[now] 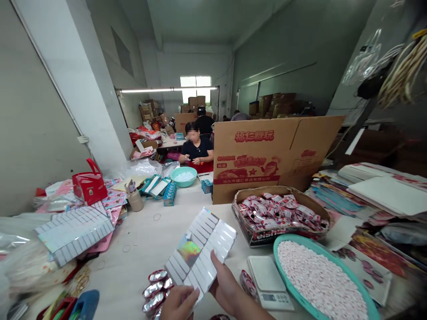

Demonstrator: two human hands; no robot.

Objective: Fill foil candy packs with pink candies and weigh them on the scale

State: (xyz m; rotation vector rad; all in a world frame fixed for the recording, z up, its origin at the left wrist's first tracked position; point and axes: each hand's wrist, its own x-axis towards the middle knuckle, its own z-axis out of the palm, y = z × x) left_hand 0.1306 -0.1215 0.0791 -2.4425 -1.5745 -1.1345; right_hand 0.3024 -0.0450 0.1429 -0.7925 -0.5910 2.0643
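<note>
Over worktop (pixel 147 249) near edge: fanned white card stack (pixel 200 249), foil sachets (pixel 156 289) just below. Left hand (pixel 180 304) grip pinched lower corner; right hand (pixel 228 289) grip clasped side. Judged: keep fan even, thumbs light, clear of scale (pixel 268 282).

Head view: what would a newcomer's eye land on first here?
Front and centre, the left hand and right hand hold up a white ribbed sheet with a shiny holographic patch. Right of it sits a teal basin heaped with small pale pellets, and behind that a cardboard tray of red-pink packets before a tall printed carton.
</note>
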